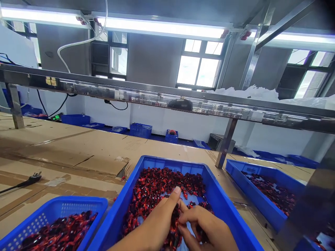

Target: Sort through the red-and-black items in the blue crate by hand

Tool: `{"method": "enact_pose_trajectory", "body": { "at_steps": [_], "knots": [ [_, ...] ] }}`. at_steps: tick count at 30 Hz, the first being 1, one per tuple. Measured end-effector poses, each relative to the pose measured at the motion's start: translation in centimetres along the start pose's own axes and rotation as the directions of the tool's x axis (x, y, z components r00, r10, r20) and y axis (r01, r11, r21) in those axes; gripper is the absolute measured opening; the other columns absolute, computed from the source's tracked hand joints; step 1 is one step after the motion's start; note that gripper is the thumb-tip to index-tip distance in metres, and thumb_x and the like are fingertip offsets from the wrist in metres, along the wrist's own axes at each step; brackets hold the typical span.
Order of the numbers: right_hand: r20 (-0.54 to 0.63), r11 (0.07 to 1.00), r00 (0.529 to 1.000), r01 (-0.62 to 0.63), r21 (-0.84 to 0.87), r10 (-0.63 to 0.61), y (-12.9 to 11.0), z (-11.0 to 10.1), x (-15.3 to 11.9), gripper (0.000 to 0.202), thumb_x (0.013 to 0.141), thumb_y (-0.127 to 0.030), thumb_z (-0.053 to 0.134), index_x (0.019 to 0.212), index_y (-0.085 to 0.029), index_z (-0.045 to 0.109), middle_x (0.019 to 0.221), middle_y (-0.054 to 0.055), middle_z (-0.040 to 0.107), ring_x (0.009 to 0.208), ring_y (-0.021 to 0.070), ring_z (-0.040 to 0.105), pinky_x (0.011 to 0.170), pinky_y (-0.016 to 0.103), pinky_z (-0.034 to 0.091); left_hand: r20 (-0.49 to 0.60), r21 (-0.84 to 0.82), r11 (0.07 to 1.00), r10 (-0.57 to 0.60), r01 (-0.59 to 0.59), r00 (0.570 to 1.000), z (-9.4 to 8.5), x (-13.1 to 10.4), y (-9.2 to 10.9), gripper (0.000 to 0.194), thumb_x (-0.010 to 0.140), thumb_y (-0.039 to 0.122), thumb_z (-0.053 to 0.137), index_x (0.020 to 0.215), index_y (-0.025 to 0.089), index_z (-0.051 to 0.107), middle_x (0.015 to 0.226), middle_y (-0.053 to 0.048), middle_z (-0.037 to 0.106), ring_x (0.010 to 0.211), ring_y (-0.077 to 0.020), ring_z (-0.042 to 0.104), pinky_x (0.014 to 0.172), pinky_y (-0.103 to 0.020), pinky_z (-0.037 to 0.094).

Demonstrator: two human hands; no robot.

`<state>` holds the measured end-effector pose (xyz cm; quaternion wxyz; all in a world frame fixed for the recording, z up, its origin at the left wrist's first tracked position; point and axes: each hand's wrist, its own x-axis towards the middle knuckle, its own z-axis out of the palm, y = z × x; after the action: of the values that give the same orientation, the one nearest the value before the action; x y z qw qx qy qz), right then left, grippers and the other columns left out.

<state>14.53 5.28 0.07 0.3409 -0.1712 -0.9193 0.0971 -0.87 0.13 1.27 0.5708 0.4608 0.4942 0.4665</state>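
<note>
On cardboard-covered bench, the middle blue tray was flanked by a basket and another tray. Glossy red-black parts inside were pinched by left hand and right hand.

Cardboard-covered bench w/ steel shelf rail overhead, tube lights on. Grey wall behind; bright windows centre & right.
</note>
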Motion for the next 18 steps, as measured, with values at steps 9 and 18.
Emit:
{"method": "enact_pose_trajectory", "body": {
  "at_steps": [9, 18],
  "knots": [
    [-0.099, 0.946, 0.952, -0.270, 0.178, 0.290, -0.8, 0.8, -0.5, 0.008, 0.086, -0.026, 0.053, 0.091, -0.021, 0.056, 0.061, -0.006, 0.042, 0.051, 0.0094, 0.039, 0.051, 0.024, 0.030, -0.145, 0.256, 0.961, 0.146, -0.105, 0.979, 0.6, -1.4, 1.6, 0.066, 0.085, 0.074, 0.032, 0.082, 0.013, 0.060, 0.087, -0.005, 0.060, 0.087, -0.0173, 0.052, 0.081, -0.027, 0.042],
    [-0.102, 0.942, 0.950, -0.271, 0.197, 0.295, -1.1, 0.5, -0.2, 0.017, 0.079, -0.015, 0.046, 0.088, -0.020, 0.059, 0.062, -0.004, 0.044, 0.054, 0.0094, 0.040, 0.056, 0.024, 0.031, -0.066, 0.074, 0.996, -0.040, 0.045, 0.997, -0.1, 0.2, 0.1, 0.068, 0.085, 0.077, 0.025, 0.079, 0.015, 0.052, 0.062, -0.003, 0.054, 0.050, -0.0128, 0.048, 0.053, -0.025, 0.039]
  ]
}}
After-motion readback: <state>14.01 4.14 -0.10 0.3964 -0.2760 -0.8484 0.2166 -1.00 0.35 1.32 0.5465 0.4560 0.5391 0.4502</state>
